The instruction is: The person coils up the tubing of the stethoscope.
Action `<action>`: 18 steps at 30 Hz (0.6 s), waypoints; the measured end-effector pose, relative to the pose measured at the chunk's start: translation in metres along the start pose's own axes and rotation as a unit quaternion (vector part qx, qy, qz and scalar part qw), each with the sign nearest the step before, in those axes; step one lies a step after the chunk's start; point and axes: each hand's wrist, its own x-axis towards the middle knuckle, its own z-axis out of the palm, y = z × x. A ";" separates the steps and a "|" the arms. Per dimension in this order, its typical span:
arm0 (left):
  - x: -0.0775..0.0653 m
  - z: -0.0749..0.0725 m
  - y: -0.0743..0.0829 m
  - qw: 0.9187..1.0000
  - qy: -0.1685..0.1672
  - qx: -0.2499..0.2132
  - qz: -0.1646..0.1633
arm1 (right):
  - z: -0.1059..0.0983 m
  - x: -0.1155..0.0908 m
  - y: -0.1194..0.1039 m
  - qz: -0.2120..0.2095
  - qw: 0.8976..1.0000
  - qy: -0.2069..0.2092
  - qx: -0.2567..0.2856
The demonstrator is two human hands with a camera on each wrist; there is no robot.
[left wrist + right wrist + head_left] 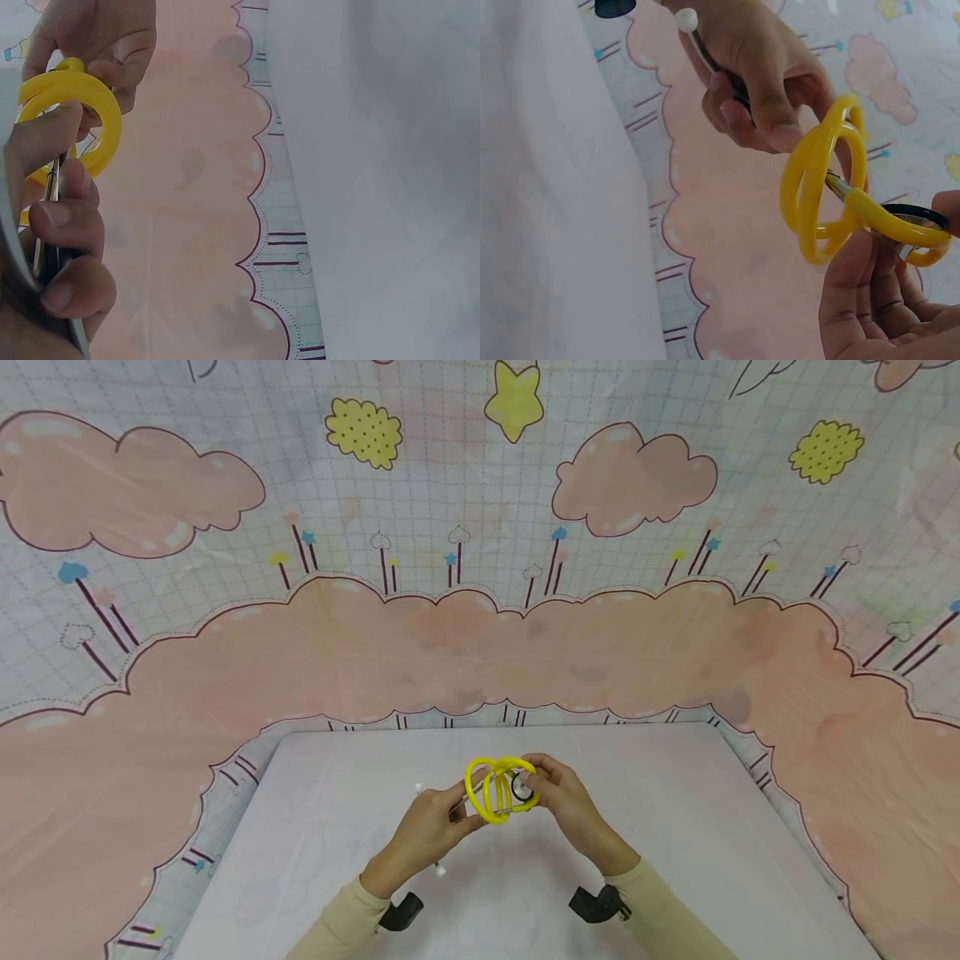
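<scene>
A stethoscope with yellow tubing (889, 223) wound into loops is held up above the white table, between both hands. My left hand (429, 823) grips its metal ear tubes (52, 184), fingers curled round them. White ear tips (440, 869) stick out past that hand; one ear tip (686, 20) shows clearly in the right wrist view. My right hand (576, 812) pinches the tubing beside the round chest piece (522, 787), which has a black rim. In the left wrist view, the left fingers partly cover the coil.
Below the hands is a white tabletop (360, 760). Behind and around it hangs a patterned cloth (480, 652) with pink clouds and stars. Each wrist wears a black camera mount, one at the left sleeve (402, 912) and one at the right (597, 904).
</scene>
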 end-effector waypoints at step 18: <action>0.000 0.002 -0.001 0.999 -0.006 -0.024 0.022 | -0.004 -0.001 0.005 -0.018 0.993 -0.060 0.096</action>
